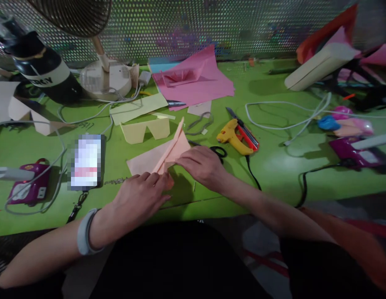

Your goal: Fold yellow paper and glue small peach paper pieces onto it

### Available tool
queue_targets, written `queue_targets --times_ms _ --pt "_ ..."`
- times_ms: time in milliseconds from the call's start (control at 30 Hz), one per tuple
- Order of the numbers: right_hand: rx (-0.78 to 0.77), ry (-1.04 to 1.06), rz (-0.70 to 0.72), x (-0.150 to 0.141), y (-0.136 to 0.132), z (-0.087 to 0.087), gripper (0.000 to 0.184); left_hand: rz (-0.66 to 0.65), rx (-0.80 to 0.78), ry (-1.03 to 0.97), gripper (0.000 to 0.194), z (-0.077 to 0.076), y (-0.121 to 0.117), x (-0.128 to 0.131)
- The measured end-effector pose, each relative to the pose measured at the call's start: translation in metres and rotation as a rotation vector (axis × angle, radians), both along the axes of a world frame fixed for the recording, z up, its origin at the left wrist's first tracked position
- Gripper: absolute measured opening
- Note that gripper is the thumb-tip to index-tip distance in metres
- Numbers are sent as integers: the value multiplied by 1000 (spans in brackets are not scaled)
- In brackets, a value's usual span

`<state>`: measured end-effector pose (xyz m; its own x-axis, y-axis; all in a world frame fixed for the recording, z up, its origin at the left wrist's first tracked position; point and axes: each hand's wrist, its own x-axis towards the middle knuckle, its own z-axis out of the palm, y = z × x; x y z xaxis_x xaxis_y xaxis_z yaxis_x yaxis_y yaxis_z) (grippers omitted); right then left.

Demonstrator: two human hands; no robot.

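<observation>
A folded sheet of peach paper (178, 148) stands partly raised between my hands near the table's front edge. My left hand (143, 195) grips its lower left end, the fingers curled over it. On its right side my right hand (203, 166) pinches the paper's edge between thumb and fingers. Beneath and behind it lies a flat pale pink sheet (143, 160). Just past my right hand are the black scissors handles (219, 153), the blades hidden. A pale yellow paper cut-out shaped like glasses (145, 129) rests behind the peach paper.
A yellow glue gun (233, 135) and a red utility knife (247, 135) lie to the right. Pink paper (208, 79) is at the back. A phone (86, 162), a fan (104, 79) and a black bottle (52, 77) stand left. White cables (274, 103) cross the green table (283, 174).
</observation>
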<state>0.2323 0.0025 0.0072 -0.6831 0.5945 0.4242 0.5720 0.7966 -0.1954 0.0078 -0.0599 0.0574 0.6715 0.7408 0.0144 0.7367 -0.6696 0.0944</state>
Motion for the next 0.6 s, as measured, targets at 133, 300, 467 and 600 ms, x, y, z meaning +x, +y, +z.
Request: queue_targets --times_ms 133,300,467,600 --pt "13 -12 82 16 -12 4 24 -102 2 -127 31 9 0 3" --pt "-151 41 117 20 -22 -19 21 -167 -40 -179 46 -22 13 9" --pt "-234 171 54 17 -26 -29 19 -201 -4 -168 38 -44 18 8" --pt "-317 219 -12 17 -27 -30 21 -209 29 -155 35 -44 17 6"
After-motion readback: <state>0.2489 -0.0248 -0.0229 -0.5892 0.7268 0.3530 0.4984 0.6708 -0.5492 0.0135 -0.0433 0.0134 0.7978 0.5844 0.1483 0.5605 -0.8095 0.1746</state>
